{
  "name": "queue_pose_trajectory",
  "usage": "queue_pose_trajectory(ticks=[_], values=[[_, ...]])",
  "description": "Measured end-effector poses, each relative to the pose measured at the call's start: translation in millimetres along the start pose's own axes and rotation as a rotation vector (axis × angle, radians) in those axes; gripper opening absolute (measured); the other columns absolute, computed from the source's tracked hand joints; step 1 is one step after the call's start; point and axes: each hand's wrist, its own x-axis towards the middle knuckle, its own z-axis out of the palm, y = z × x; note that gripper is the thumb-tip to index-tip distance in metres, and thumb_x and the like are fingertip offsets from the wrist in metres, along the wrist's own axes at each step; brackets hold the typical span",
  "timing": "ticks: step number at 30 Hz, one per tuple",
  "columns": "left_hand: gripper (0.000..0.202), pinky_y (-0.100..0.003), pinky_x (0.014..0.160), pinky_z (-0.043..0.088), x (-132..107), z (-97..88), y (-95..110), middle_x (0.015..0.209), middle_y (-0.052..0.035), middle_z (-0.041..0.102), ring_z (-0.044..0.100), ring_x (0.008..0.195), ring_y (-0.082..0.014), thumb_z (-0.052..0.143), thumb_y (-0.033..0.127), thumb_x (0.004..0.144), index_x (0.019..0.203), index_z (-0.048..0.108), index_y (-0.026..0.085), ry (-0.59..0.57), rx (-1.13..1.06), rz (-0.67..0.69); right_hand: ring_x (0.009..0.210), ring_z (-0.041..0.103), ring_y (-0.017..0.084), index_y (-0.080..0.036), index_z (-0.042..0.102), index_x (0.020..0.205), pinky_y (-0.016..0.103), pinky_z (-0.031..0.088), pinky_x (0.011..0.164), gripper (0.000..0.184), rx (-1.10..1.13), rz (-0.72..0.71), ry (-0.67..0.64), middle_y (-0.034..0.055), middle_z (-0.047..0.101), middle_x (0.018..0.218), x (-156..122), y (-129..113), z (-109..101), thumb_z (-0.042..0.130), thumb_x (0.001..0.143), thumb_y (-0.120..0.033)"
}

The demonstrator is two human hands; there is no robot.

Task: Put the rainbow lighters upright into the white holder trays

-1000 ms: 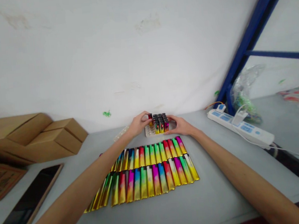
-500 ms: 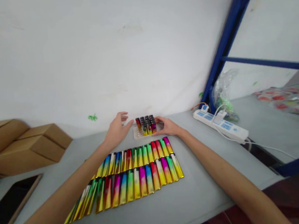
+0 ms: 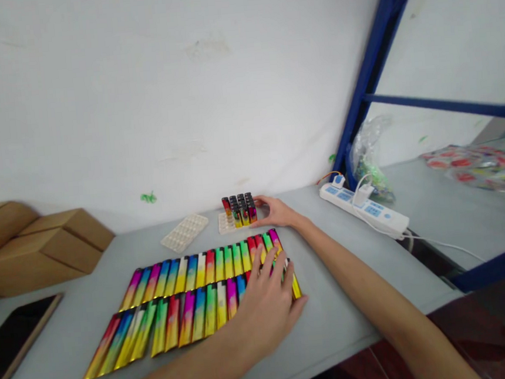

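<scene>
Upright lighters (image 3: 243,209) are standing packed in the right part of a white tray (image 3: 224,224), at the far side of the table (image 3: 335,329), close to the wall (image 3: 148,104). A red one is standing at their far left; some cells at the near left are showing vacant.

Right hand (image 3: 280,212): lying just right of the tray, thumb and forefinger spread apart, thumb on the near side, forefinger on the far side of the upright lighters' right flank. Whether it is gripping or only touching, cannot tell. Its forearm is slanting in from the near right.

Flat lighters (image 3: 197,315) are lying nearer, side by side in two rows, black caps facing far.

Left hand (image 3: 265,306): spreading palm down over the right end of the near row, fingers apart and pointing far, slightly bent, thumb out to the right. Contact beneath the fingers is not showing. Its forearm is running low from the near left.

A second tray (image 3: 184,233) is lying left of the first, apart from it.

Farther out: boxes (image 3: 40,246) and a phone (image 3: 17,334) are occupying the left; a power strip (image 3: 381,216) is lying at the right, near a plastic bag (image 3: 370,161) and a blue frame (image 3: 368,73).
</scene>
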Motion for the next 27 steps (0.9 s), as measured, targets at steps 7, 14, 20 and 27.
queue_pose_trajectory(ticks=[7, 14, 20, 27], values=[[0.047, -0.064, 0.111, 0.037, 1, -1.6, 32, 0.111, -0.0169, 0.067, 0.056, 0.12, -0.0368, 0.044, 0.051, 0.101, 0.124, 0.064, 0.016, -0.019, -0.003, 0.035, 0.108, 0.067, 0.026, -0.016, 0.059, 0.132, 0.04, 0.053, 0.1, 0.081, 0.0, -0.004, -0.004, 0.0114, 0.07, 0.122, -1, 0, 0, 0.091, 0.064, -0.044], [0.021, -0.059, 0.094, 0.047, 34, 11.3, 33, 0.09, -0.0144, 0.066, 0.061, 0.095, -0.0349, 0.059, 0.022, 0.088, 0.107, 0.061, 0.016, -0.047, -0.008, -0.033, 0.109, 0.067, 0.025, -0.016, 0.059, 0.132, 0.04, 0.053, 0.101, 0.08, 0.003, -0.007, -0.007, 0.0113, 0.07, 0.124, -1, -3, 0, 0.091, 0.064, -0.044], [0.013, -0.044, 0.087, 0.051, 44, 13.0, 29, 0.093, -0.0111, 0.068, 0.064, 0.096, -0.0294, 0.058, 0.014, 0.087, 0.099, 0.064, 0.018, -0.11, -0.405, -0.138, 0.112, 0.067, 0.026, -0.017, 0.059, 0.132, 0.042, 0.052, 0.103, 0.08, 0.006, -0.005, -0.013, 0.0115, 0.07, 0.126, -1, -3, 0, 0.092, 0.064, -0.042], [0.031, -0.025, 0.044, 0.04, 30, -46.7, -4, 0.074, 0.0011, 0.056, 0.051, 0.046, -0.0102, 0.048, 0.051, 0.1, 0.107, 0.058, 0.023, -0.038, -1.372, -0.38, 0.109, 0.068, 0.026, -0.015, 0.061, 0.129, 0.042, 0.053, 0.102, 0.077, 0.008, -0.022, 0.001, 0.0126, 0.071, 0.123, -1, 0, 1, 0.091, 0.064, -0.043]])
